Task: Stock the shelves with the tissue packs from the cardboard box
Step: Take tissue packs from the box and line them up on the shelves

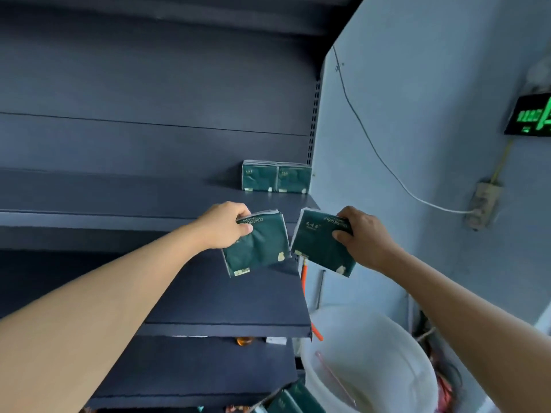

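Observation:
My left hand (223, 226) grips a dark green tissue pack (259, 245) by its top edge, in front of the dark shelf unit. My right hand (360, 236) grips a second green tissue pack (320, 248) just to the right of the first. Both packs hang in the air before the front edge of the upper shelf (119, 198). Two green tissue packs (275, 177) stand upright side by side at the back right corner of that shelf. More green packs (293, 397) show at the bottom edge of the view; the cardboard box around them is barely visible.
A lower shelf (226, 299) juts out under my hands, with another below it. A white bucket (369, 353) stands right of the shelves by the light blue wall (417, 114). A cable, a wall socket (484, 207) and a green lit sign (530, 114) are on the wall.

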